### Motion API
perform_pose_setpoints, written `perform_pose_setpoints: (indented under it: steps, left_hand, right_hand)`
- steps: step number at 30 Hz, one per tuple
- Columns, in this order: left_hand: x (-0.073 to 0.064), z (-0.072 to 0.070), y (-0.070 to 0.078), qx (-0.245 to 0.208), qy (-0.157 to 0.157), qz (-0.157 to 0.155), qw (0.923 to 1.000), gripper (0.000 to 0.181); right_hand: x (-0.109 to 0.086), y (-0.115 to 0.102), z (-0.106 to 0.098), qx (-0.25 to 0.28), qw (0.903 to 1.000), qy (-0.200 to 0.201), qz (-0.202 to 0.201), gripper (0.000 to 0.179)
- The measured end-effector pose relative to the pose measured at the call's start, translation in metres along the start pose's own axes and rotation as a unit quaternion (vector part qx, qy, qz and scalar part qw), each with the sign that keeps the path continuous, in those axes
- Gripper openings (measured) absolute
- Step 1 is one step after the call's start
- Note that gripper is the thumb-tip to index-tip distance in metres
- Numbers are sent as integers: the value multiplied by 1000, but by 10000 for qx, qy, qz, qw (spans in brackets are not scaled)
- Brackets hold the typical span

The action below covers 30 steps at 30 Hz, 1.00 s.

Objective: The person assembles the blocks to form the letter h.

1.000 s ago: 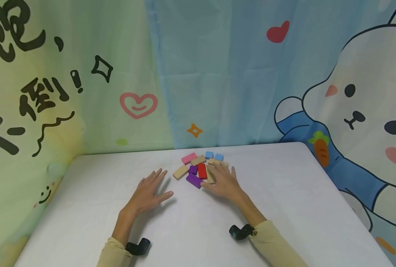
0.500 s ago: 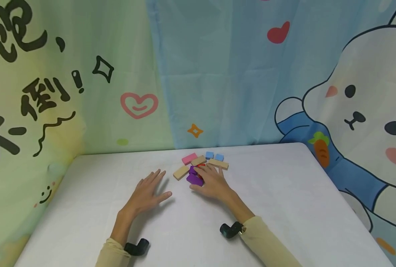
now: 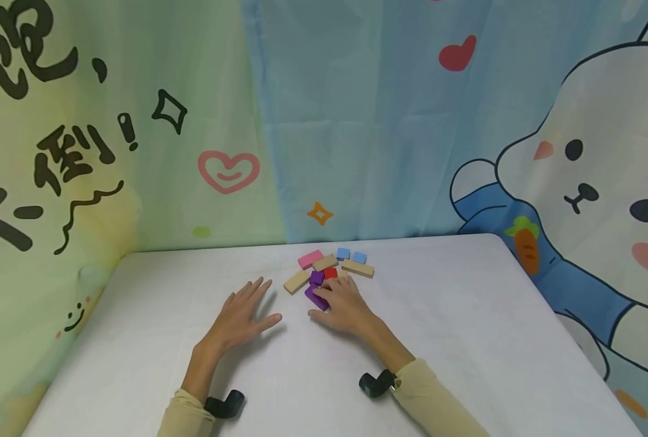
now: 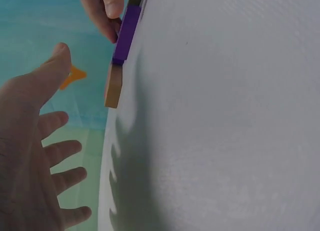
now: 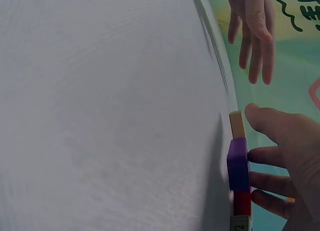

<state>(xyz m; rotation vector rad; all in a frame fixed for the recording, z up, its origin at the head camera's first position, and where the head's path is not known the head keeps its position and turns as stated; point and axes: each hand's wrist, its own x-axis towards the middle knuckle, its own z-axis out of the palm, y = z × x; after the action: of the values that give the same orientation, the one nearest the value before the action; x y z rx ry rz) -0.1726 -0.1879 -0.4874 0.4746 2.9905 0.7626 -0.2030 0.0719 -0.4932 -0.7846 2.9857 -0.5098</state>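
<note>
My right hand [image 3: 348, 311] is at the near side of a cluster of coloured blocks, its fingertips touching the longer purple block [image 3: 315, 298]. In the right wrist view the thumb is spread apart from the fingers, which lie along that purple block [image 5: 238, 166]. Just beyond are a small purple block [image 3: 316, 278] and a red block [image 3: 330, 274], partly covered by the hand. Left of these lies a plain wooden block [image 3: 297, 282]. My left hand [image 3: 240, 315] hovers over the table with fingers spread, holding nothing.
Farther back in the cluster are a pink block [image 3: 310, 260], wooden blocks [image 3: 358, 268] and two small blue blocks [image 3: 342, 254]. All lie on a white-covered table [image 3: 438, 303] near its far edge. A printed curtain [image 3: 345, 152] hangs behind.
My right hand has moved left and toward me, from the wooden blocks over the red one to the longer purple block, which has turned slightly. The left hand stays nearly still.
</note>
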Motion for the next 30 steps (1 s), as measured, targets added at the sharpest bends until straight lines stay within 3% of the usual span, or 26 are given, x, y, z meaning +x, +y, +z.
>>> perform_pose_setpoints:
  steps: [8,14,20,30]
  left_hand:
    - [-4,-2,-1,149,-286,192,9993,87]
    - [-11,-4,-3,227,-500,242,9982,90]
    - [-17,-6,-4,277,-471,261,9982,88]
    - [-25,-5,-7,371,-481,176,9980,86]
  right_hand:
    - [2,1,0,249,9985,-27,-481,52]
    - [6,5,-2,412,9967,-376,-590,45]
    - [9,7,-4,526,9942,-515,-784,42]
    - [8,5,2,707,9942,-291,-759,44]
